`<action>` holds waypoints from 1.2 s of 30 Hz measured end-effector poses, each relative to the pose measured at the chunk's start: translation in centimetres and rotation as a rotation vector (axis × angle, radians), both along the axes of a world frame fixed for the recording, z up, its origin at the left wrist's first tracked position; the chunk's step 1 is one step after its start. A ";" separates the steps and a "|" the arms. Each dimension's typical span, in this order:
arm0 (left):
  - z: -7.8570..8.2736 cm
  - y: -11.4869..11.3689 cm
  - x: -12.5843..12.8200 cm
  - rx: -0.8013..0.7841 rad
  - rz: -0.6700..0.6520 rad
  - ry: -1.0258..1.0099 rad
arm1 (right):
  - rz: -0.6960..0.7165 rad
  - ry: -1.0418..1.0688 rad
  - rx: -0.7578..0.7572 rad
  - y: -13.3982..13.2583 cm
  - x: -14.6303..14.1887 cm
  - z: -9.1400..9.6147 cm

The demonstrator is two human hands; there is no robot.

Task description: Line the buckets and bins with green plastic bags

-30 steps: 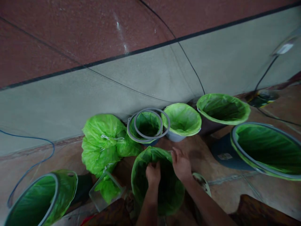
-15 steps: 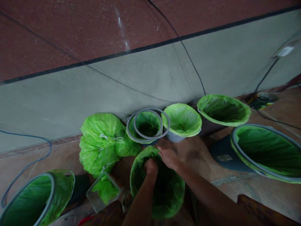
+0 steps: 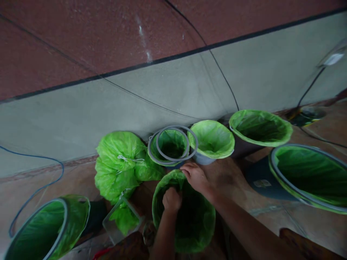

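A bin lined with a green plastic bag (image 3: 195, 236) stands between my knees at bottom middle. My left hand (image 3: 172, 199) is inside its mouth, fingers curled into a fist; what they hold, if anything, is hidden. At the far rim my right hand (image 3: 194, 176) pinches the edge of the green bag, fingers bent over it. Just beyond, two grey rings (image 3: 193, 139) lie overlapping on another green-lined bin (image 3: 173, 144).
Against the wall sit tied, full green bags (image 3: 116, 148), a small grey lined bin (image 3: 213, 139) and a dark lined bin (image 3: 260, 126). Large ringed bins stand right (image 3: 260, 178) and left (image 3: 65, 216). A clear container (image 3: 115, 227) holds green plastic. A blue cable (image 3: 40, 189) crosses the floor.
My left hand has shifted slightly toward me and left inside the bin. My right hand has moved a little up and away along the far rim, and its fingers are more bent.
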State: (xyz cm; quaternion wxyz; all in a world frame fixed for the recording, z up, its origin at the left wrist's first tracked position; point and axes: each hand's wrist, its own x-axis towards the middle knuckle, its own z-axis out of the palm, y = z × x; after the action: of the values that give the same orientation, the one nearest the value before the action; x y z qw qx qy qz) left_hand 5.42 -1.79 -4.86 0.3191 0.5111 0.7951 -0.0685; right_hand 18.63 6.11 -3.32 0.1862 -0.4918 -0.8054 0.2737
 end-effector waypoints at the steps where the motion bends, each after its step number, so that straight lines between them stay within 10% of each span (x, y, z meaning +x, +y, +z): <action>1: 1.3 -0.1 -0.1 0.090 0.038 0.022 | 0.042 0.017 0.015 0.1 -0.5 0.0; 6: 4.0 2.0 -1.5 0.548 -0.002 0.094 | 0.122 -0.069 -0.071 0.4 -2.5 -0.9; 14: 1.5 3.7 -4.5 0.261 -0.136 0.060 | 0.087 -0.202 -0.178 0.1 -2.7 -1.9; 22: 3.1 2.5 -7.4 0.115 -0.134 0.111 | -0.073 -0.166 -0.061 -1.0 1.1 0.2; 28: 5.2 -1.2 -9.5 0.156 0.105 0.075 | -0.613 -0.099 -0.114 -6.8 6.7 -0.2; 36: 2.1 -9.9 -6.5 0.238 0.484 0.039 | -0.460 -0.235 -0.201 -13.7 4.6 -2.2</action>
State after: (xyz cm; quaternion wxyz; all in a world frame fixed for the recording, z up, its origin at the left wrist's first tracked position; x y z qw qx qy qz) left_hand -1.06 -11.64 -2.80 0.2487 0.3387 0.9025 0.0939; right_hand 23.19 -7.57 -5.48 0.0990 -0.7060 -0.6574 0.2440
